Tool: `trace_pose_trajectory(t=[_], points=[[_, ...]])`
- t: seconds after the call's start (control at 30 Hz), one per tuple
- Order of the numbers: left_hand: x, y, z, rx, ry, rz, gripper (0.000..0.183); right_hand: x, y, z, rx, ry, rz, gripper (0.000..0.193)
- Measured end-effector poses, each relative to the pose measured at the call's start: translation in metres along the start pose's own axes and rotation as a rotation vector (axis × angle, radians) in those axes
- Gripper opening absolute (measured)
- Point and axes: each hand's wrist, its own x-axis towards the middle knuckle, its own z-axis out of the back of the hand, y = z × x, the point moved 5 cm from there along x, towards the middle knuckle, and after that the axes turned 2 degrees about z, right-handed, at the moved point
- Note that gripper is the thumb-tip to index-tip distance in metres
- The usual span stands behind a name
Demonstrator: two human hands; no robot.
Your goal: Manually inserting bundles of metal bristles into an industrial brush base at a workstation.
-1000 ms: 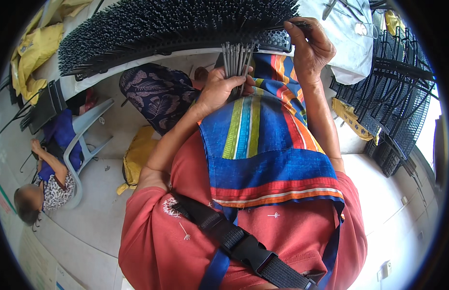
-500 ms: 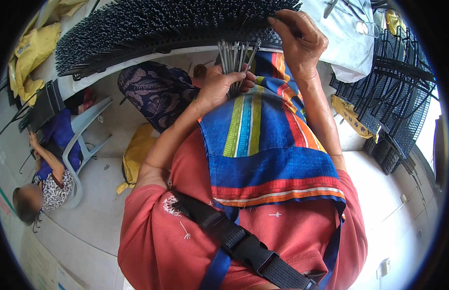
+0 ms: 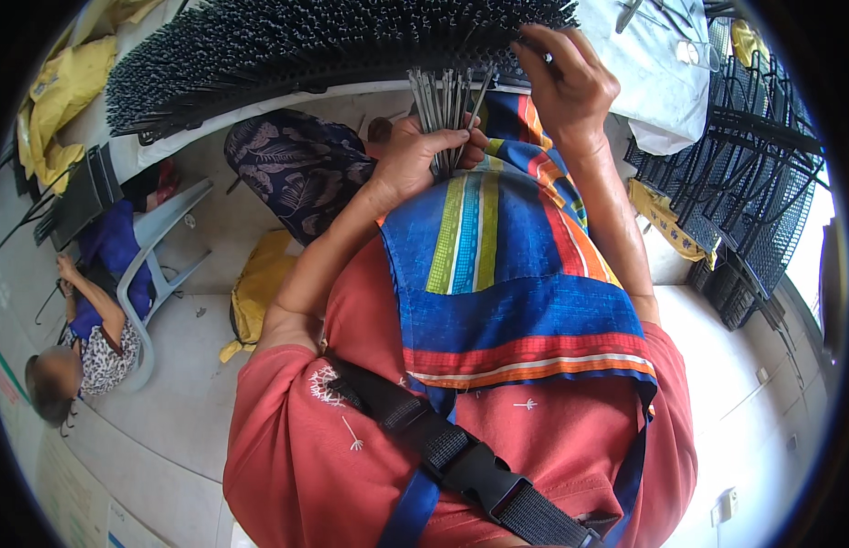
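My left hand (image 3: pixel 413 157) is wrapped round a bundle of thin grey metal rods (image 3: pixel 440 100), with the thumb lying across them. The rods stick up from the fist, their upper ends fanned apart at the front edge of a long black perforated rack (image 3: pixel 305 89). Dense rows of dark upright pins (image 3: pixel 333 41) cover this rack. At its right end is my right hand (image 3: pixel 575 87), raised, with thumb and forefinger drawn together by the outermost pins. Whatever lies between those fingertips is too small to make out.
A white-covered table (image 3: pixel 657 78) extends to the right of the rack. Black wire-mesh racks (image 3: pixel 739 192) stand at far right. At left, another person (image 3: pixel 100 329) sits on a pale plastic chair (image 3: pixel 146 310). A yellow sack (image 3: pixel 263 288) lies on the floor nearby.
My right hand has drawn slightly back toward me at the rack's right end, its fingers still curled. My left hand keeps the rods in nearly the same place.
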Motion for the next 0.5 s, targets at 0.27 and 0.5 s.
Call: trace_pose_trajectory(t=[0.27,0.5], points=[[-0.006,-0.006,-0.013,0.043,0.114,-0.002,0.021,-0.050,-0.006,-0.037,0.728,0.465,-0.841,0.011],[-0.007,-0.011,0.014,0.065,-0.154,-0.077,0.020,-0.029,-0.007,-0.029,0.849,0.085,-0.706,0.007]])
